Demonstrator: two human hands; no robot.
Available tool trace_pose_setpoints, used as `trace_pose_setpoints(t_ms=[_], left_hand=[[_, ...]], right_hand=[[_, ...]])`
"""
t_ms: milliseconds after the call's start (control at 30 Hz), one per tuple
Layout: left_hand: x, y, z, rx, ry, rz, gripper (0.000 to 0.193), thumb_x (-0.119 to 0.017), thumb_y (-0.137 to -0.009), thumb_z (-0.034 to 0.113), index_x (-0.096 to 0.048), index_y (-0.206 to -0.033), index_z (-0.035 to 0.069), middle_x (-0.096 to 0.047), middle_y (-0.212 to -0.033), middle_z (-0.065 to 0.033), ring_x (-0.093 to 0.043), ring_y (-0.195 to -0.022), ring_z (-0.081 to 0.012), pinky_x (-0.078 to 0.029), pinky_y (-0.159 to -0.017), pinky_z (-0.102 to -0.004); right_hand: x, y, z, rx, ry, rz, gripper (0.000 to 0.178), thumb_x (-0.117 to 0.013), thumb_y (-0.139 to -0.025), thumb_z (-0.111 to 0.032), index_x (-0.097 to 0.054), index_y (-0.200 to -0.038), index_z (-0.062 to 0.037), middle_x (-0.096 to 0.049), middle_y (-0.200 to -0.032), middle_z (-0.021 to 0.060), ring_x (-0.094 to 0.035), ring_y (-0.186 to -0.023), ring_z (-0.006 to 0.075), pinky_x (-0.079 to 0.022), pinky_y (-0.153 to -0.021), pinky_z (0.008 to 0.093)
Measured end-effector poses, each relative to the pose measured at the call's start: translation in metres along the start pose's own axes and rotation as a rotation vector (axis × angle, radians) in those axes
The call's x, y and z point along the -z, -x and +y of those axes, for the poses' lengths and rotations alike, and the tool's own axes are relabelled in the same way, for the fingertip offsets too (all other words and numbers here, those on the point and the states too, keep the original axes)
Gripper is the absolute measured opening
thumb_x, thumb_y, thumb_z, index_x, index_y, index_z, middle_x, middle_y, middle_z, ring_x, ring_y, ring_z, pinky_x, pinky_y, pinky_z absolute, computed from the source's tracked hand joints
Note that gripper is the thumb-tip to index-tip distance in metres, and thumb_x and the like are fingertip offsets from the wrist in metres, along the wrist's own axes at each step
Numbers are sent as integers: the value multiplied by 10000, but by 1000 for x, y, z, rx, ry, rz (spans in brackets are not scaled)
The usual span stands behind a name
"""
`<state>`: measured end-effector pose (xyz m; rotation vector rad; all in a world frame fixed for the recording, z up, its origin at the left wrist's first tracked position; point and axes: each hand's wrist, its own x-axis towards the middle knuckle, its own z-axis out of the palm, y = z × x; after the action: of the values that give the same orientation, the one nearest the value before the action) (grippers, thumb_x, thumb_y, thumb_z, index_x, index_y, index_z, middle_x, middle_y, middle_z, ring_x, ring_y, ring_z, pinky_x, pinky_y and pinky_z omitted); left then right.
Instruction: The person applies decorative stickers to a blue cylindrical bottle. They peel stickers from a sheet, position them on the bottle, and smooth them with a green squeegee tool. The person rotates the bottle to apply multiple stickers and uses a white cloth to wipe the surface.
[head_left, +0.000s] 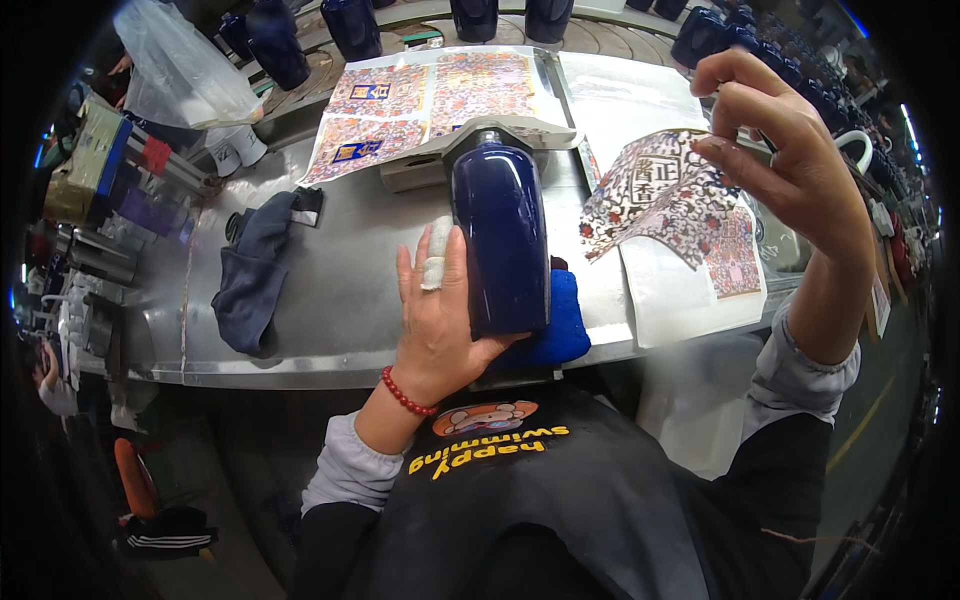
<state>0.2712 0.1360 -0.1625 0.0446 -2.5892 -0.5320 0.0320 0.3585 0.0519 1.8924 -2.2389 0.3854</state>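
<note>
A glossy dark-blue bottle (497, 240) lies tilted over the metal worktable, its neck toward the far side. Against its left side and base rests my left hand (437, 310), with the thumb at the bottom end and white tape around one finger. Up at the right, my right hand (780, 150) pinches the upper right corner of a decal sheet (655, 195). Flowers and dark lettering cover this thin, curling sheet, which hangs clear of the bottle. Beneath the bottle's near end sits a bright blue cloth (560, 320).
Large printed decal sheets (430, 95) lie behind the bottle. A partly printed white sheet (690, 290) is at the right edge. To the left are a crumpled dark cloth (252, 275) and a plastic bag (185, 70). Several blue bottles (350, 28) stand along the far side.
</note>
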Motion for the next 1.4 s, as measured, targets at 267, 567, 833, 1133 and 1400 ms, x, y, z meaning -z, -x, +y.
trace_pose_setpoints(t_ms=[267,567,833,1133,1400], left_hand=[[60,-54,15,-251,256,3,1027,-782,-781,567,-362,-1543,22,-449,-1471,-295,-244,-1462,-507,-157,-1192,-608],[97,-139,41,-501,766,-287,273,-694,-894,231,-626,-1010,-7,-611,-950,-75,-578,-916,-180,-441,-875,-318],[131,-83,30,-210,681,-259,180,-693,-865,174,-585,-843,32,-574,-796,-32,-508,-801,-150,-396,-766,-297],[41,-88,-52,222,601,-97,237,-692,-923,292,-668,-837,72,-632,-754,-35,-490,-817,-199,-354,-900,-365],[24,-102,-71,75,393,77,206,-673,-967,256,-650,-874,73,-598,-748,1,-518,-808,-134,-390,-872,-336]], right_hand=[[6,-1,-36,196,85,58,249,-789,-830,-113,-555,-762,-63,-579,-1232,165,-648,-966,235,-529,-726,330],[25,1,-75,220,65,8,259,-788,-796,-139,-554,-794,-28,-538,-1323,266,-621,-1133,342,-504,-904,446],[-3,-1,-84,126,-251,-20,262,-746,-832,-148,-516,-780,-34,-563,-1233,242,-581,-1172,330,-454,-1007,465],[-156,-27,-21,-228,-649,118,326,-690,-974,-330,-568,-849,-55,-610,-1117,84,-566,-1056,207,-447,-958,352],[-178,-39,-7,-309,-789,154,245,-661,-998,-231,-576,-870,-40,-590,-1097,62,-533,-1033,138,-418,-929,278]])
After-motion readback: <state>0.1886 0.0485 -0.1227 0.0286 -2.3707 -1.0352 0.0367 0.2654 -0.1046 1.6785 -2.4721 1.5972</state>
